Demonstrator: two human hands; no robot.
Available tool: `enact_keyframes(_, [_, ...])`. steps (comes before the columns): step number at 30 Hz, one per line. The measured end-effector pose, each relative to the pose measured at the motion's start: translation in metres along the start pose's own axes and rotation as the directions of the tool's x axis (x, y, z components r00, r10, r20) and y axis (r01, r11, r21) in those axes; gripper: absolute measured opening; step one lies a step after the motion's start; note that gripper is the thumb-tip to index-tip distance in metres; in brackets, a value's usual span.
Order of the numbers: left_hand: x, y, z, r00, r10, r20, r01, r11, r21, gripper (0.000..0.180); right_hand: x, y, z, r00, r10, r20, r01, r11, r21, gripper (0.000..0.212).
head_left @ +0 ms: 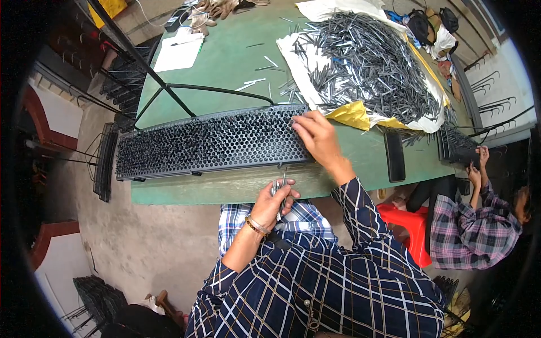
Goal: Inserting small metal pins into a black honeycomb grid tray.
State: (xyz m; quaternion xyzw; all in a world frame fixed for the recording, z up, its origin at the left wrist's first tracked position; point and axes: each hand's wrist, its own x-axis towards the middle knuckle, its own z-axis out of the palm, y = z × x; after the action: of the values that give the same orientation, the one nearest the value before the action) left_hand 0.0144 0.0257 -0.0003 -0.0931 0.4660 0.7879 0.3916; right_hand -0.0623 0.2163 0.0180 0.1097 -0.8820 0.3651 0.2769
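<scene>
My left hand [269, 204] is closed round a small bundle of thin grey strips [278, 191], just below the table's front edge. In front of me lies a long black panel [236, 143] full of round holes. Dark pieces stand densely in its left and middle holes, while many holes toward the right end look bare. My right hand [320, 142] reaches over that right end, thumb and fingertips pinched together close to the holes. Whatever is between those fingertips is too small to make out.
A large heap of dark strips [372, 62] lies on white and yellow sacking at the back right. Black metal rods [220, 88] rise behind the panel. A phone [395, 156] lies on the green table [236, 56]. At right, another person sits by a red stool [407, 228], handling a similar panel.
</scene>
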Motion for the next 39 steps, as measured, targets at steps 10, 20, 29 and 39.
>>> enact_keyframes(10, [-0.001,0.018,0.017,0.983,0.137,0.123,-0.147,0.986,0.082,0.023,-0.038,-0.035,-0.022,0.688,0.427,0.586,-0.724,0.456,0.518,0.021])
enact_keyframes(20, [0.006,0.003,0.014,0.995,-0.055,0.087,0.063,0.993,-0.099,0.029,-0.005,-0.001,-0.02,0.925,0.374,-0.072,-0.343,0.9,0.27,0.02])
enact_keyframes(29, [-0.028,-0.04,-0.016,0.947,-0.258,0.19,0.279,0.955,-0.095,0.032,-0.002,0.008,-0.015,0.993,0.047,-0.109,-0.038,0.996,0.085,0.016])
enact_keyframes(39, [-0.059,-0.054,-0.041,0.96,-0.202,0.193,0.168,0.969,0.183,0.028,-0.017,0.015,-0.006,0.999,-0.04,0.022,0.043,0.989,-0.14,0.02])
